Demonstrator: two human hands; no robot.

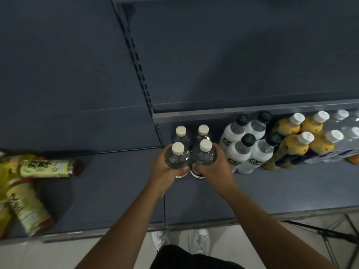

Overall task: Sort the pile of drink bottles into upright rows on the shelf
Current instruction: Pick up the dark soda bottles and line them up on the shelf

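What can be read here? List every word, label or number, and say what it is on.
"双萃", as far as it reads: green-labelled plastic tea bottle lying on the dark blue shelf.
Second tea bottle nearby: blurred.
Black label on the clear white-capped bottle in the right hand: letters partly hidden, unreadable.
White black-capped bottles: black marks, too blurred.
Yellow white-capped bottles, blue labels: too blurred.
No numbers legible.

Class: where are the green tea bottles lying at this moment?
Head view: the tea bottles lie on their sides at the far left of the shelf, well left of the upright clear bottles.
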